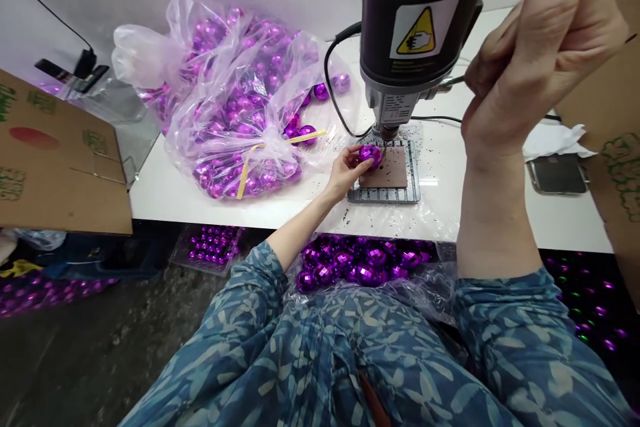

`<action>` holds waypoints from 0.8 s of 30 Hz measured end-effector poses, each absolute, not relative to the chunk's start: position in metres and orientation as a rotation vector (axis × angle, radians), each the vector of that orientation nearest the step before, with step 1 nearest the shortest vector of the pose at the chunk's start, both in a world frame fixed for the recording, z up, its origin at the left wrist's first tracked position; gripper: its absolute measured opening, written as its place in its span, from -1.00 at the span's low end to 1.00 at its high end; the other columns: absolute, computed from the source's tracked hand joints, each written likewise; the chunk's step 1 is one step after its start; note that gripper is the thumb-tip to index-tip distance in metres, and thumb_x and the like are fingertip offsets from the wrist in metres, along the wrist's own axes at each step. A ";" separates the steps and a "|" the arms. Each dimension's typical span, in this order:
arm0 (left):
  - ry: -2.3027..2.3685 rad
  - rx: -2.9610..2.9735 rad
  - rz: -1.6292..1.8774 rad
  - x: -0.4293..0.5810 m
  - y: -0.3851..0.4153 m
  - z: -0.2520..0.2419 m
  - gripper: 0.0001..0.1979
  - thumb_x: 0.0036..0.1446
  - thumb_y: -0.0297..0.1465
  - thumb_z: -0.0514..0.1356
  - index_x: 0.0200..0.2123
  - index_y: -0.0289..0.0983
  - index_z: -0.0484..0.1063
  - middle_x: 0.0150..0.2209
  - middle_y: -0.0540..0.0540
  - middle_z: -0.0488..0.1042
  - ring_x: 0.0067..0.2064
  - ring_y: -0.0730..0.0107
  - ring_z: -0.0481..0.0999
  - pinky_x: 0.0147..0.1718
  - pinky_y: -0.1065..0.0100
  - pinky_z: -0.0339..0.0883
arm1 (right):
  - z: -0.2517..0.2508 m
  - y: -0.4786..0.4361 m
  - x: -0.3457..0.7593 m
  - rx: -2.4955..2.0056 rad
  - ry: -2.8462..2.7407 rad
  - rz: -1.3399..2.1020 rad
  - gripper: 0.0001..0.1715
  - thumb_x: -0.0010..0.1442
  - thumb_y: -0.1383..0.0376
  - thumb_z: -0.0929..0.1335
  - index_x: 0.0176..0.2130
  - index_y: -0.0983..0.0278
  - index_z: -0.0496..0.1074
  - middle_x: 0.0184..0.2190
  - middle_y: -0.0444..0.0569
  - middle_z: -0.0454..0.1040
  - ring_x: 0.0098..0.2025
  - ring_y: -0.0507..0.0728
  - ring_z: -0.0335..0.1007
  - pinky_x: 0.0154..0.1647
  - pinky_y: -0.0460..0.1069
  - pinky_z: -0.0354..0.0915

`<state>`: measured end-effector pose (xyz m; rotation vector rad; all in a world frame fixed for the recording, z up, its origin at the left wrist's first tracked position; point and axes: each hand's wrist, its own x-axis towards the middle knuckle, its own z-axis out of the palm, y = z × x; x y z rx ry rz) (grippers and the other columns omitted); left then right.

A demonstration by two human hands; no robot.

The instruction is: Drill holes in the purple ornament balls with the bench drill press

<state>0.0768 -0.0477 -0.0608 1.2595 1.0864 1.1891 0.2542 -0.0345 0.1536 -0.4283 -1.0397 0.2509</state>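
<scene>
Between the fingers of my left hand point(344, 173) is a shiny purple faceted ball point(371, 155). It sits over a brown board point(393, 170) on the metal base point(385, 196) of a bench drill press point(425, 20). The drill's chuck point(387, 131) is just above and to the right of the ball; whether the bit touches the ball I cannot tell. Raised at the right, my right hand point(545, 47) is closed around the drill's feed lever point(454, 81), most of which its fingers hide. Dark shavings lie scattered around the base.
A tied clear bag point(240, 107) of purple balls lies left of the drill, with loose balls point(321, 91) beside it. More balls point(367, 260) fill a bag at my lap. A phone point(559, 175) rests at right, and cardboard boxes point(65, 153) flank the table.
</scene>
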 end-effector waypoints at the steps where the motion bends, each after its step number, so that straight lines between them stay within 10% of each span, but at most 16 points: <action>1: 1.106 1.288 1.179 0.079 -0.046 -0.061 -0.46 0.13 -0.22 0.54 0.11 -0.17 0.48 -0.03 -0.14 0.71 -0.03 0.22 0.71 0.04 0.11 0.59 | 0.153 -0.035 0.255 -0.435 -1.042 0.250 -0.23 0.13 -0.18 0.40 -0.58 0.32 0.02 -0.75 -0.25 0.00 -0.72 -0.19 -0.06 -0.59 -0.10 -0.21; 24: 1.276 1.866 1.149 0.097 -0.065 -0.058 -0.44 0.16 -0.20 0.53 0.18 -0.10 0.50 0.12 -0.19 0.61 0.08 0.02 0.52 0.15 -0.05 0.42 | 0.143 -0.043 0.256 -0.586 -1.101 0.104 -0.12 0.21 -0.30 0.29 -0.54 0.29 -0.18 -0.74 -0.22 -0.11 -0.70 -0.18 -0.11 -0.58 -0.06 -0.15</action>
